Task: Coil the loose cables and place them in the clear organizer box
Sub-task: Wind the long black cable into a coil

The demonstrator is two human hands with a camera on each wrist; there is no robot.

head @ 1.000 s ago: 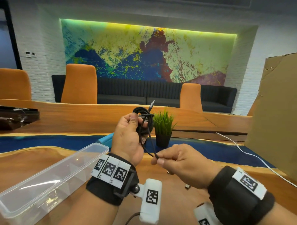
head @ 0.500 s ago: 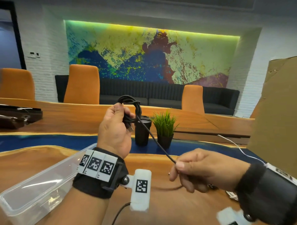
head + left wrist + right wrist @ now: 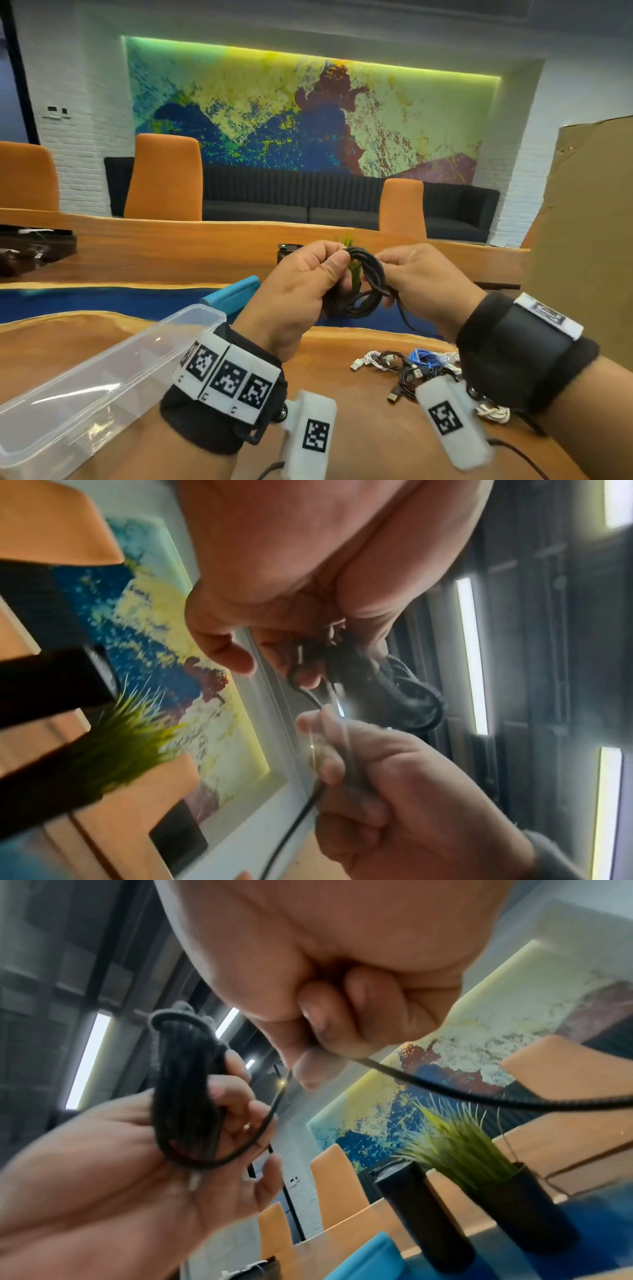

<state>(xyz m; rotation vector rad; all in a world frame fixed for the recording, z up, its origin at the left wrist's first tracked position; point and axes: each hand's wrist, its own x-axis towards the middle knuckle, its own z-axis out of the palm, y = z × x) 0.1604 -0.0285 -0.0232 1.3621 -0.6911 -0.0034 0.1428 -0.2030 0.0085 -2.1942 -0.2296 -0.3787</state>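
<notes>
A black braided cable (image 3: 368, 287) hangs in several loops between my two hands, above the table. My left hand (image 3: 301, 291) grips the coil (image 3: 185, 1096) with curled fingers. Its metal plug lies against the left palm in the right wrist view. My right hand (image 3: 421, 284) pinches the cable's loose strand (image 3: 445, 1089) just right of the coil; its tail (image 3: 406, 317) droops toward the table. The clear organizer box (image 3: 85, 387) lies open at the lower left. A tangle of white, black and blue cables (image 3: 411, 368) lies on the table under my right wrist.
A small green plant (image 3: 462, 1148) in a black pot and a black cylinder (image 3: 421, 1215) stand just behind my hands. A turquoise object (image 3: 233, 296) lies beyond the box. A cardboard sheet (image 3: 589, 240) stands at the right. Orange chairs (image 3: 164, 178) line the far side.
My right hand has come up from a stretched-out strand to the coil, laying on another loop. Both hands have drawn together and the head view has tilted down onto the cable pile.
</notes>
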